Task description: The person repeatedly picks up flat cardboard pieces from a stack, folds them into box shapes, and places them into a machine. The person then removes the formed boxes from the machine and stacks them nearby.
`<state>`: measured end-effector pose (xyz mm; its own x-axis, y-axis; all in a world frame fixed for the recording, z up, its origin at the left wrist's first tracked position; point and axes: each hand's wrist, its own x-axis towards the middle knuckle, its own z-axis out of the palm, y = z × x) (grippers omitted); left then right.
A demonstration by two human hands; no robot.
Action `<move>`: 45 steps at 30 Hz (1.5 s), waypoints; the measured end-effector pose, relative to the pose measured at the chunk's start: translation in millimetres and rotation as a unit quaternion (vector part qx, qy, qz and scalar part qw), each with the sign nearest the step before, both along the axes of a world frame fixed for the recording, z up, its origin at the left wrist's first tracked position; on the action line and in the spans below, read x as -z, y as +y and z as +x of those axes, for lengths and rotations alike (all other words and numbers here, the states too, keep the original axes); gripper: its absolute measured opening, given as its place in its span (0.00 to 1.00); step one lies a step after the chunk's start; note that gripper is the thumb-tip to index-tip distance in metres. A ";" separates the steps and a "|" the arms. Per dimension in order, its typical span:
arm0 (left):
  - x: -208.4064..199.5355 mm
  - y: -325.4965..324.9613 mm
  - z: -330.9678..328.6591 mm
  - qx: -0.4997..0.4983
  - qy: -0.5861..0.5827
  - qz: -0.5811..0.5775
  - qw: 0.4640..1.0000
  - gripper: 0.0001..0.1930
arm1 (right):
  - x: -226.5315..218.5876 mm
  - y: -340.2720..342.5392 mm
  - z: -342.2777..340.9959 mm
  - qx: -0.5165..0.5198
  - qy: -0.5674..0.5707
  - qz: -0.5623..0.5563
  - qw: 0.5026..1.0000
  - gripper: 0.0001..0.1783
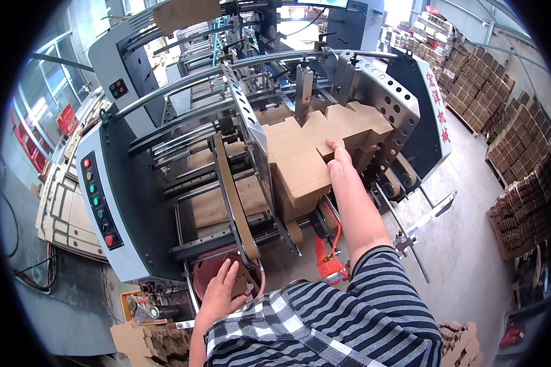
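Note:
A thick stack of flat brown cardboard box blanks [300, 174] sits in the machine's feeding end, with notched flaps on its far and right sides. My right hand [340, 156] touches the top of this stack at a notch near its middle. Its fingertips point away from me, and most of the fingers are hidden, so their grip is unclear. My left hand [221, 290] is low on the left, apart from the stack. Its fingers are stretched out with nothing in them, beside a pink plastic tub [260, 278] below the machine.
A perforated metal side plate [382, 92] stands right of the stack, and a belt [229, 196] runs on its left. Buttons line a control panel [97, 199]. An orange-red coiled air hose [327, 260] hangs below. Bundled cardboard [477, 79] is piled along the right wall.

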<state>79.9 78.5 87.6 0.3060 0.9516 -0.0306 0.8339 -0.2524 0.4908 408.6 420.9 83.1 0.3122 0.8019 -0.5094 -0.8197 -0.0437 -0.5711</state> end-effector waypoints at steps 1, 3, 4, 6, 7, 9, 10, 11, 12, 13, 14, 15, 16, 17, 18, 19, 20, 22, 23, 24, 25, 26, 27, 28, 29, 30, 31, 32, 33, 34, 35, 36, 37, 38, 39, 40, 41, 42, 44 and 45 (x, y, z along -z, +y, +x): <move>-0.2 0.3 0.4 0.002 -0.001 0.002 1.000 0.46 | 3.4 4.0 2.6 -0.004 -0.004 -0.001 1.000 0.22; 0.3 0.9 1.2 0.003 -0.004 0.002 1.000 0.46 | 7.9 7.6 3.9 -0.014 -0.011 -0.006 1.000 0.22; 1.6 0.1 0.8 0.002 -0.003 0.001 1.000 0.46 | 5.5 5.7 3.0 -0.033 -0.012 -0.016 0.999 0.22; 4.3 -0.9 0.5 0.000 -0.001 -0.001 1.000 0.46 | 1.7 1.0 -0.4 -0.050 -0.015 -0.004 0.999 0.22; 5.4 -1.3 -0.2 -0.002 -0.001 -0.002 1.000 0.46 | 2.4 0.4 -1.6 -0.057 -0.015 0.002 0.998 0.23; 7.1 -0.5 -0.9 -0.001 0.000 -0.005 1.000 0.46 | 8.0 9.4 -2.2 -0.054 -0.013 -0.002 0.998 0.22; 7.7 0.6 0.1 0.000 0.001 -0.011 1.000 0.46 | 16.1 18.2 -2.9 -0.041 -0.011 -0.002 0.999 0.22; 8.1 1.6 1.3 0.001 0.003 -0.016 1.000 0.46 | 24.7 25.0 -1.7 -0.027 -0.010 -0.003 1.000 0.21; 9.1 1.2 1.7 -0.001 0.004 -0.023 1.000 0.46 | 27.2 24.9 -4.4 -0.027 -0.039 0.001 0.999 0.20; 9.2 2.3 2.8 0.000 0.003 -0.022 1.000 0.46 | 27.7 25.1 -2.1 -0.076 -0.053 -0.014 0.996 0.21; 8.8 4.6 4.6 0.002 0.002 -0.020 1.000 0.46 | 27.0 25.5 3.1 -0.124 -0.066 -0.028 0.990 0.21; 9.4 5.9 6.2 0.005 0.000 -0.019 1.000 0.46 | 21.2 20.3 7.7 -0.171 -0.080 -0.044 0.981 0.22; 10.7 5.3 5.8 0.004 0.001 -0.025 1.000 0.46 | 11.2 7.0 6.6 -0.261 -0.090 -0.026 0.961 0.27; 12.3 4.6 5.1 0.002 0.002 -0.031 1.000 0.46 | 1.5 -6.7 10.5 -0.346 -0.181 -0.037 0.920 0.40; 12.8 6.5 6.6 0.007 0.003 -0.034 0.999 0.45 | -2.7 -6.2 26.4 -0.396 -0.264 -0.099 0.874 0.46; 13.7 7.6 7.6 0.013 0.007 -0.033 0.999 0.45 | -7.3 -5.2 37.1 -0.441 -0.342 -0.161 0.814 0.53; 14.8 7.9 8.2 0.017 0.011 -0.032 0.999 0.45 | -8.7 -5.0 40.1 -0.437 -0.371 -0.157 0.804 0.56; 18.2 9.1 9.8 0.020 0.018 -0.046 0.999 0.45 | -11.5 -8.8 43.7 -0.428 -0.427 -0.152 0.782 0.62; 20.2 10.3 10.3 0.017 0.020 -0.060 0.998 0.45 | -8.6 -3.5 43.4 -0.412 -0.412 -0.164 0.796 0.61; 21.4 11.0 10.4 0.012 0.023 -0.075 0.997 0.46 | -11.2 0.5 35.7 -0.396 -0.396 -0.177 0.809 0.60; 21.6 11.3 11.6 0.017 0.016 -0.060 0.998 0.45 | -12.6 1.6 27.4 -0.380 -0.379 -0.189 0.822 0.59; 21.5 11.8 13.8 0.020 0.009 -0.045 0.999 0.43 | -14.7 -1.1 23.2 -0.372 -0.384 -0.177 0.826 0.56; 21.8 10.3 14.4 0.025 0.002 -0.032 0.999 0.42 | -11.0 0.0 23.1 -0.376 -0.357 -0.167 0.838 0.53; 23.5 8.8 14.8 0.022 0.002 -0.033 0.999 0.41 | -7.7 4.6 24.9 -0.379 -0.330 -0.157 0.850 0.49; 26.1 7.6 15.3 0.020 0.002 -0.034 0.999 0.41 | -5.2 8.1 25.7 -0.381 -0.303 -0.147 0.861 0.46; 28.6 7.5 16.2 0.016 0.000 -0.033 0.999 0.40 | -13.1 9.5 20.9 -0.365 -0.280 -0.174 0.871 0.39; 30.3 6.6 16.4 0.020 0.001 -0.035 0.999 0.40 | -14.5 8.9 17.4 -0.362 -0.263 -0.152 0.881 0.40; 31.9 5.7 16.5 0.024 0.001 -0.037 0.999 0.40 | -15.2 8.2 15.2 -0.359 -0.246 -0.130 0.891 0.41; 33.2 4.1 16.2 0.028 0.003 -0.040 0.999 0.39 | -14.3 7.0 13.8 -0.355 -0.228 -0.108 0.900 0.43; 35.0 3.4 16.2 0.034 0.003 -0.036 0.999 0.38 | -11.9 5.1 15.8 -0.371 -0.225 -0.094 0.896 0.44; 37.0 3.1 16.3 0.040 0.003 -0.031 0.999 0.38 | -8.1 2.2 20.5 -0.386 -0.221 -0.081 0.892 0.45; 38.0 4.3 17.0 0.047 0.003 -0.026 0.999 0.37 | -4.7 0.3 25.0 -0.400 -0.218 -0.067 0.888 0.46; 37.8 5.2 18.3 0.045 0.003 -0.024 0.999 0.37 | -0.6 -3.1 28.7 -0.392 -0.225 -0.085 0.888 0.48; 37.3 6.0 19.8 0.044 0.003 -0.022 0.999 0.36 | 4.9 -7.7 32.1 -0.384 -0.232 -0.103 0.888 0.50; 36.9 8.9 22.4 0.044 0.001 -0.017 0.999 0.35 | 9.9 -9.4 36.2 -0.375 -0.240 -0.120 0.887 0.51; 35.5 11.2 25.7 0.041 -0.001 -0.021 0.999 0.35 | 19.0 -8.0 41.1 -0.357 -0.207 -0.136 0.901 0.55; 34.3 9.6 26.9 0.039 -0.003 -0.024 0.999 0.34 | 28.1 -6.1 44.7 -0.365 -0.161 -0.135 0.907 0.57; 34.3 9.2 27.4 0.039 -0.003 -0.029 0.999 0.34 | 36.8 -2.1 43.0 -0.342 -0.170 -0.115 0.917 0.55; 40.8 8.3 28.1 0.049 -0.001 -0.031 0.998 0.33 | 40.3 2.2 26.6 -0.307 -0.198 -0.055 0.929 0.47; 43.6 7.5 29.0 0.050 0.004 -0.032 0.998 0.33 | 34.7 3.7 15.7 -0.293 -0.220 -0.014 0.930 0.41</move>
